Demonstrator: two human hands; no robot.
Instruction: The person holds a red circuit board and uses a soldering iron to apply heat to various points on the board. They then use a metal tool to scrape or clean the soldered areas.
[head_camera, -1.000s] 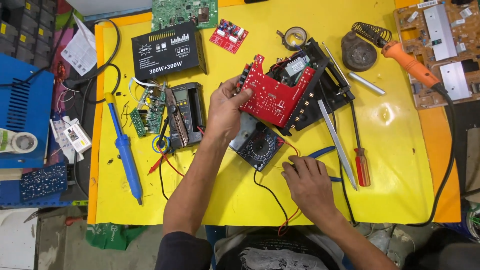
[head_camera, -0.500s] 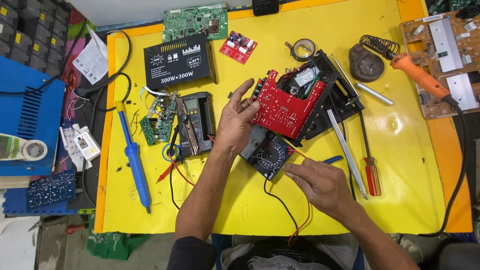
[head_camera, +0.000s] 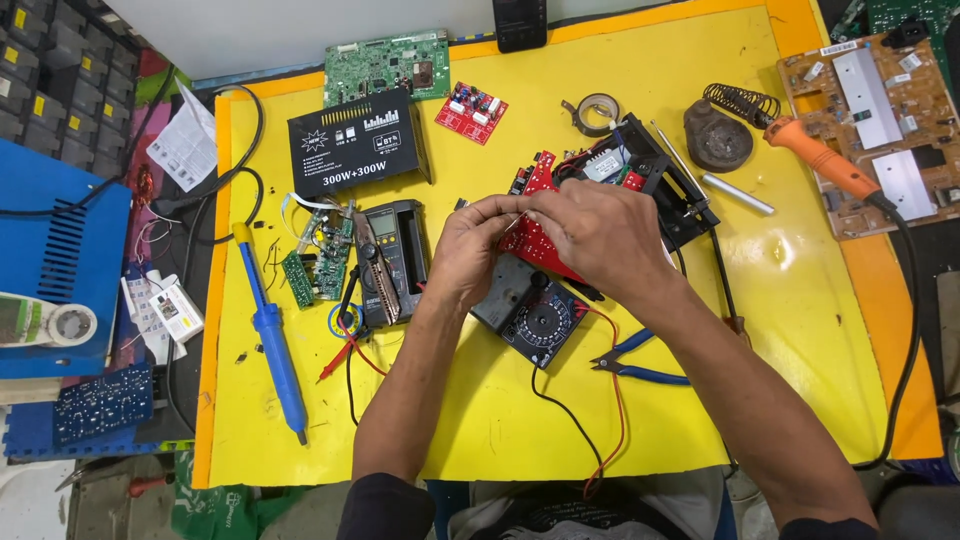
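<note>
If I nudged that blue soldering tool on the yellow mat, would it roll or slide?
The blue soldering tool looks round-bodied, so it would probably roll a little. It seems stiff and light. Its thin yellow tip end may bend or snag the nearby black cable.

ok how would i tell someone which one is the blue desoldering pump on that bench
Start at the yellow mat covering the bench and go to its left edge. The desoldering pump lies there lengthwise, left of the small green circuit board and the black multimeter. It is the only long blue tube with a yellow plunger stem, far from both hands.
</note>
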